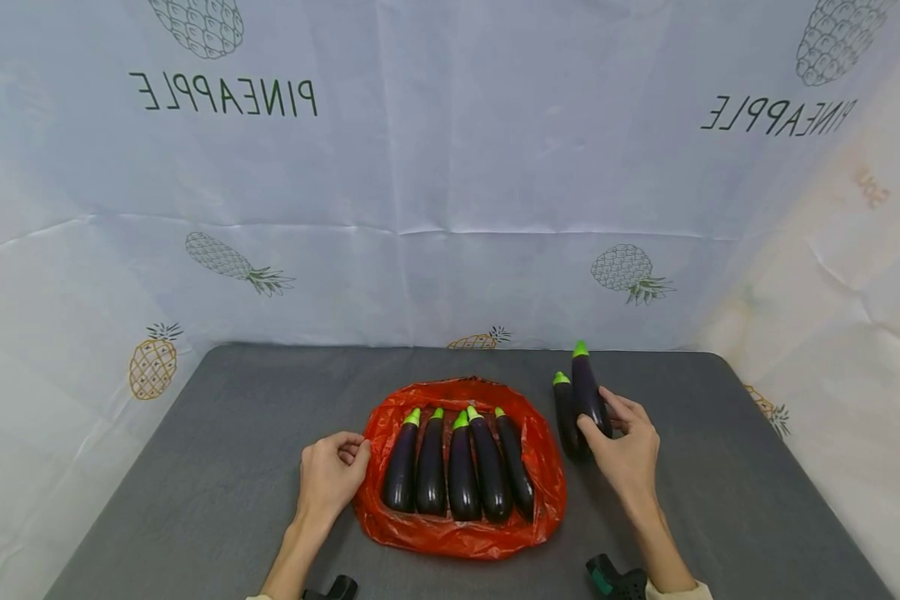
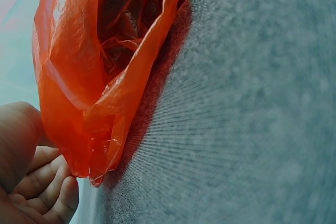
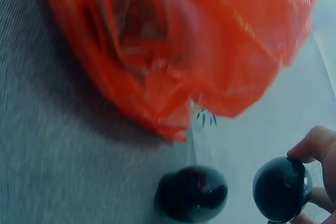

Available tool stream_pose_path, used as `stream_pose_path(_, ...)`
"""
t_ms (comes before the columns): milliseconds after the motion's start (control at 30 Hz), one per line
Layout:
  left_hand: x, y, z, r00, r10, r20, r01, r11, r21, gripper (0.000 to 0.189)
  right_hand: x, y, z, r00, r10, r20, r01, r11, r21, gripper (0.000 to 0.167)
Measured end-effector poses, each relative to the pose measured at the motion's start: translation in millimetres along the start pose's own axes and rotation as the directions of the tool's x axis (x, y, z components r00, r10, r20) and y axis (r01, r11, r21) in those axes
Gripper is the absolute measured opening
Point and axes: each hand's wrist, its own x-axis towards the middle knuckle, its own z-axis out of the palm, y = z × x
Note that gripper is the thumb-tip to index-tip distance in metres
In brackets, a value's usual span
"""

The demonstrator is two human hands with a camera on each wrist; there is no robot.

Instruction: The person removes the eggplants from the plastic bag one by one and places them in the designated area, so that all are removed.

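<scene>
Low in the head view, right of centre, the right hand [image 1: 628, 442] holds an eggplant [image 1: 586, 387] between thumb and fingers, green end toward the top of the frame. A second eggplant [image 1: 566, 417] lies just left of it on the table [image 1: 232, 433]. At lower centre, five eggplants [image 1: 462, 475] lie side by side in the red bag [image 1: 450, 543], whose left edge the left hand [image 1: 332, 471] pinches.

Crinkled plastic bag [image 1: 450, 540], glossy eggplants [image 1: 462, 479]

Eggplants [image 1: 462, 479] are purple-black with green tops [image 1: 581, 349], the bag [image 1: 546, 467] red; at twelve o'clock, pale-blue cloth [image 1: 487, 167] bears pineapple prints [image 1: 621, 267].
</scene>
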Motion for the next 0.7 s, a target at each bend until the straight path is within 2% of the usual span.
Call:
stream_pose_path(233, -0.3, -0.7, 0.8, 1.0, 0.006, -0.012, -0.006, 1.0, 0.004, 0.007, 2.6, 15, -6, 1.0, -0.012, -0.009, 0.012, 1.0, 0.003, 0.048)
stream_pose_path(700, -0.4, -1.3, 0.5, 1.0, -0.004, -0.001, 0.004, 1.0, -0.001, 0.007, 5.1, 32, -8, 0.999, 0.043, 0.029, -0.041, 0.998, -0.055, 0.049)
